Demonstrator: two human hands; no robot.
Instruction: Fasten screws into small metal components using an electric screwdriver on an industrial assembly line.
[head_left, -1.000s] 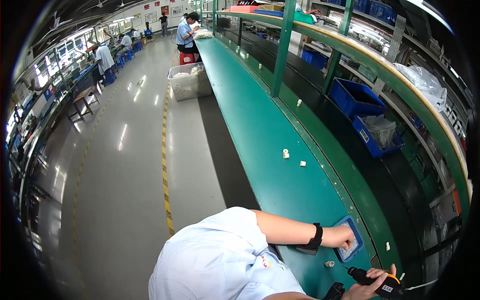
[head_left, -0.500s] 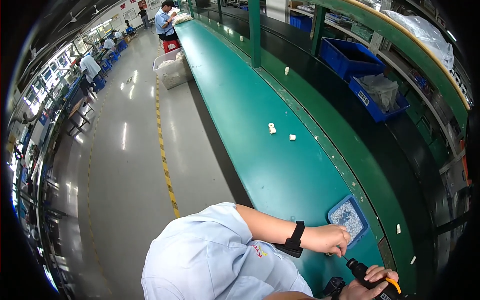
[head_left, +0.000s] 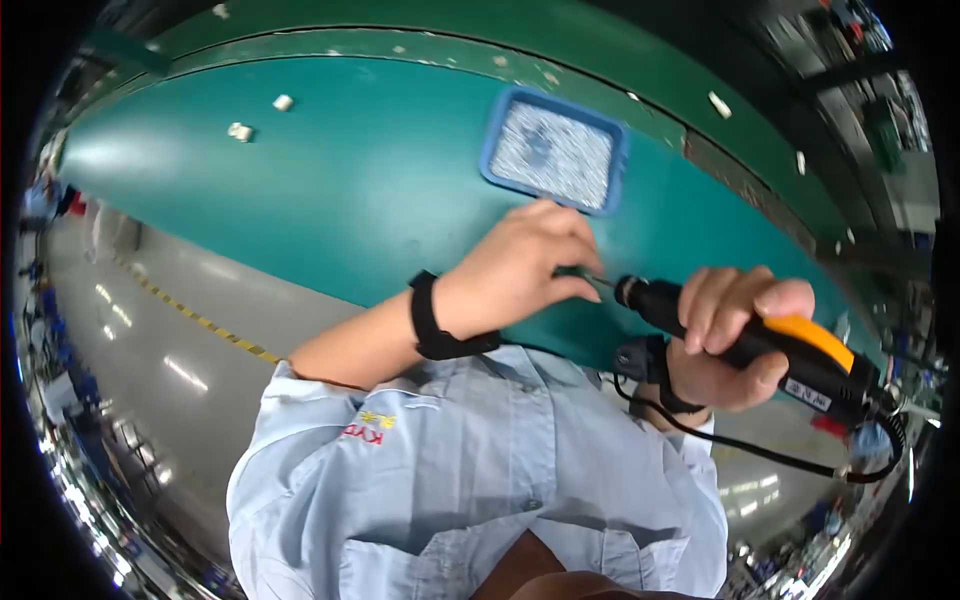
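We see the right hand's (head_left: pixel 735 335) fingers wrapped round the power screwdriver (head_left: pixel 815 362), apparently to aim its tip at the left hand (head_left: pixel 525 255), whose curled grip we cannot tell, the blue tray (head_left: pixel 497 125) seemingly within easy reach beyond on the worktop (head_left: pixel 400 170).

Driver (head_left: pixel 802 362): black plastic housing, smooth with low sheen; orange insert, smooth plastic. Driver bit (head_left: pixel 602 282): thin, metallic in appearance. Cable (head_left: pixel 760 453): smooth, black, rubber-like jacket. Tray (head_left: pixel 491 145): blue plastic, smooth. Tray contents (head_left: pixel 582 165): small, bright, metallic-looking pieces forming a rough, glittering layer. Bench (head_left: pixel 370 200): smooth green surface, semi-gloss, with a pale light reflection. Shirt (head_left: pixel 460 480): matt woven cloth, creased. Floor (head_left: pixel 205 330): smooth, glossy, reflecting light streaks.
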